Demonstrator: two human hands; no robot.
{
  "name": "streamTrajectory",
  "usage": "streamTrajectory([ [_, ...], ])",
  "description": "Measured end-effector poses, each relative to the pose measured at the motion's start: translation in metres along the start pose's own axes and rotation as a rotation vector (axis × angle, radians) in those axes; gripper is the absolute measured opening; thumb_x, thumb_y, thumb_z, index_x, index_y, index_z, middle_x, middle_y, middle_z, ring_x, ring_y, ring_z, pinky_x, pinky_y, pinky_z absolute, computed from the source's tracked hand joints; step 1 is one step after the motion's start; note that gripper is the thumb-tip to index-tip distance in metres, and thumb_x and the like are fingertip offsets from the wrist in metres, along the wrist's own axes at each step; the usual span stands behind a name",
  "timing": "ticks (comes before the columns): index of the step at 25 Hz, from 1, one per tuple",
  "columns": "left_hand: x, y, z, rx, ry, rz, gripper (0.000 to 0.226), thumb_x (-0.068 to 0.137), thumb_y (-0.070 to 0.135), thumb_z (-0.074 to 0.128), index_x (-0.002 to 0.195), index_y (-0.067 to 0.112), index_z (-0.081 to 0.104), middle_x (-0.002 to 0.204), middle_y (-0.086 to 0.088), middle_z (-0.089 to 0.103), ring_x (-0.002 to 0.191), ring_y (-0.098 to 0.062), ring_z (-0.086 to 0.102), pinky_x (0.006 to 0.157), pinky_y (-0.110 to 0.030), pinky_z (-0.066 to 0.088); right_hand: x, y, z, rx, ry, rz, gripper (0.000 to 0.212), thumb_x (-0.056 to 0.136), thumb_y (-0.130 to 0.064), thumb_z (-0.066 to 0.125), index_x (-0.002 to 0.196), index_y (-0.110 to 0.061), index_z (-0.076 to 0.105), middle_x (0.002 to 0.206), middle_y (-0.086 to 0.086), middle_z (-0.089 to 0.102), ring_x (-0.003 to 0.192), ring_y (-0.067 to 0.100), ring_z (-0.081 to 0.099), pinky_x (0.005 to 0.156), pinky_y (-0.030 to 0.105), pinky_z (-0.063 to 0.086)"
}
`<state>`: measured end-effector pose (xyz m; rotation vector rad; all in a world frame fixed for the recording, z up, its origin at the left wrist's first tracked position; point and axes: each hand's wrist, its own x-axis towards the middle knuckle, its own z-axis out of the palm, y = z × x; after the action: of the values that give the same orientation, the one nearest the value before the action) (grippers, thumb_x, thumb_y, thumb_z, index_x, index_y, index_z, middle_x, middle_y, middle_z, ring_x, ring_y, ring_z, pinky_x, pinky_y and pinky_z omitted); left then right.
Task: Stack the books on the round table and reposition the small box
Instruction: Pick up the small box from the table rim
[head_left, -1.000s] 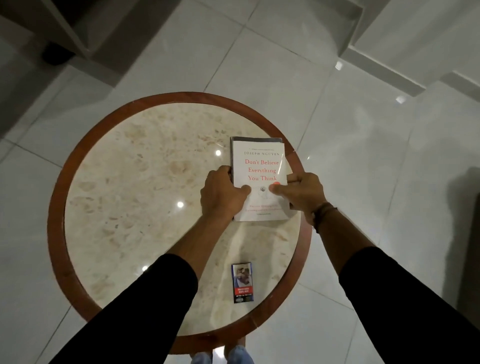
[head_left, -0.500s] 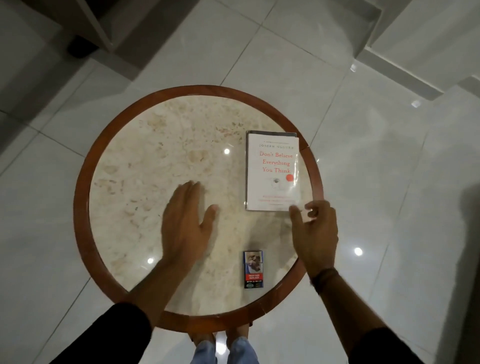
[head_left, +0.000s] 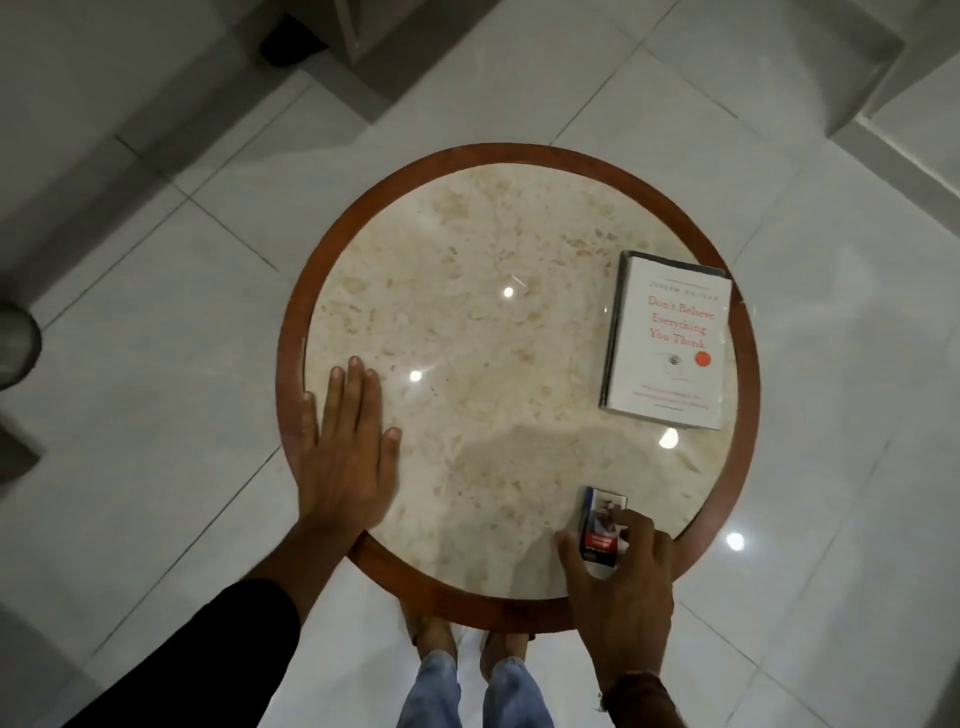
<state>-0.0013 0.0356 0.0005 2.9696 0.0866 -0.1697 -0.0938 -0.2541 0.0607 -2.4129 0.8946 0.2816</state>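
Marble round table (head_left: 467, 249): my left hand (head_left: 343, 457) lies flat at 8 o'clock, fingers spread, holding nothing. Right hand (head_left: 621, 577) at 5 o'clock pinches the small box (head_left: 602, 519) between thumb and fingers. Stacked books (head_left: 667, 340) at 3 o'clock, by the rim.
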Motion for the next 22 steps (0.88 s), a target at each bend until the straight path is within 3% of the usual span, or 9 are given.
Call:
streamTrajectory([
  [4, 0.0, -0.003, 0.009, -0.014, 0.019, 0.016, 0.072, 0.112, 0.043, 0.029, 0.175, 0.012, 0.012, 0.186, -0.01, 0.01, 0.172, -0.029, 0.009, 0.139, -0.056, 0.007, 0.003, -0.014, 0.006, 0.017, 0.002, 0.015, 0.058, 0.082, -0.042, 0.087, 0.124, -0.029, 0.05, 0.118, 0.0, 0.057, 0.096, 0.029, 0.068, 0.083, 0.05, 0.066],
  [7, 0.001, -0.008, 0.012, -0.031, 0.019, 0.017, 0.072, 0.114, 0.045, 0.029, 0.175, 0.013, 0.01, 0.186, -0.008, 0.007, 0.173, -0.026, 0.003, 0.14, -0.052, 0.0, 0.0, -0.048, 0.023, 0.056, -0.049, -0.138, 0.057, 0.082, -0.04, 0.085, 0.127, -0.027, 0.054, 0.116, -0.004, 0.057, 0.095, 0.018, 0.063, 0.08, 0.035, 0.062],
  [11, 0.0, -0.009, 0.011, -0.087, 0.054, 0.026, 0.07, 0.113, 0.045, 0.036, 0.174, 0.013, 0.02, 0.184, -0.01, 0.02, 0.172, -0.028, 0.012, 0.14, -0.047, -0.004, 0.022, -0.138, 0.057, 0.126, -0.115, -0.331, 0.045, 0.087, -0.047, 0.076, 0.125, -0.03, 0.057, 0.112, -0.01, 0.056, 0.093, 0.006, 0.06, 0.076, 0.014, 0.049],
  [15, 0.004, -0.01, 0.012, -0.097, 0.036, 0.013, 0.07, 0.11, 0.052, 0.036, 0.171, 0.016, 0.029, 0.181, -0.01, 0.03, 0.168, -0.034, 0.026, 0.138, -0.054, 0.009, 0.06, -0.23, 0.091, 0.113, -0.062, -0.414, 0.046, 0.084, -0.041, 0.078, 0.123, -0.024, 0.062, 0.109, 0.0, 0.062, 0.089, 0.018, 0.067, 0.073, 0.034, 0.064],
  [22, 0.006, -0.011, 0.014, -0.027, 0.069, 0.02, 0.074, 0.108, 0.057, 0.037, 0.171, 0.018, 0.029, 0.181, -0.009, 0.03, 0.167, -0.034, 0.03, 0.139, -0.046, -0.008, 0.082, -0.273, 0.114, -0.042, -0.113, -0.383, 0.052, 0.085, -0.049, 0.074, 0.128, -0.027, 0.054, 0.119, 0.002, 0.061, 0.101, 0.027, 0.068, 0.082, 0.043, 0.065],
])
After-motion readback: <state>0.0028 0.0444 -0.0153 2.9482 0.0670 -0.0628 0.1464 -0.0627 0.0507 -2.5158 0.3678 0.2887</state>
